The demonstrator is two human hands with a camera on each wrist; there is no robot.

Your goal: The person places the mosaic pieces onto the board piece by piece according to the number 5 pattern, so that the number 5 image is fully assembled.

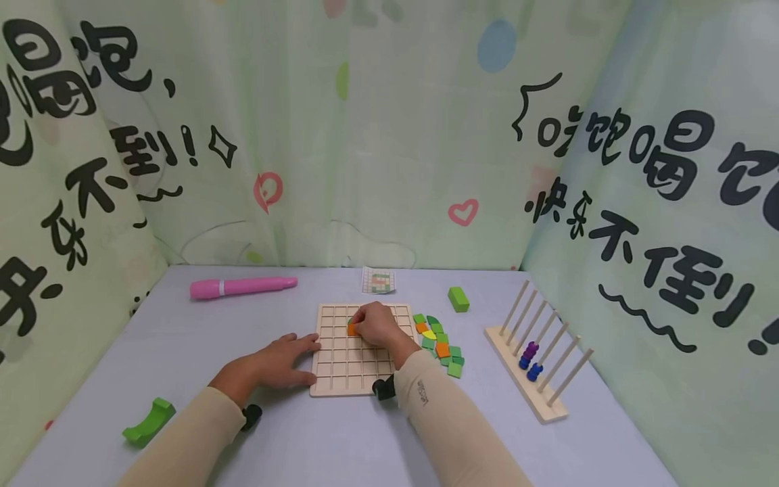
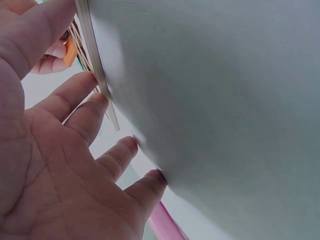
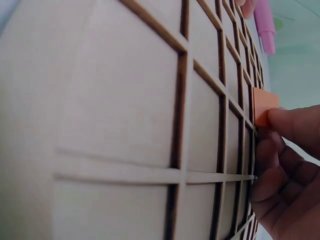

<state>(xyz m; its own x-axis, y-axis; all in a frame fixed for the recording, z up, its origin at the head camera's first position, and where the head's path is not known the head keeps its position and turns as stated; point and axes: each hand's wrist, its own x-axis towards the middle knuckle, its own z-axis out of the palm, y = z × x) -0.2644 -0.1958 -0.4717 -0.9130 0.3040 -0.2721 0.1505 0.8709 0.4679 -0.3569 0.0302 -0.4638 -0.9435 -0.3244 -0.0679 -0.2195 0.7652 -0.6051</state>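
Note:
A wooden grid board (image 1: 331, 372) lies on the table in front of the person. The right hand (image 1: 379, 326) is over its upper middle and pinches a small orange tile (image 3: 261, 104) between thumb and fingers, with the tile right at the grid's ridges. A bit of green shows just behind that tile in the head view. With its fingers spread, the left hand (image 1: 275, 365) rests at the board's left edge; thumb and two fingertips touch that edge, while the other fingertips (image 2: 152, 182) lie on the table beside it.
Several green, orange and yellow tiles (image 1: 442, 350) lie right of the board. A patterned card (image 1: 379, 280) is behind it. Around these are a pink marker (image 1: 243, 287), a green block (image 1: 458, 299), a green arch (image 1: 149, 422) and a peg stand (image 1: 529, 382) with blue and purple beads.

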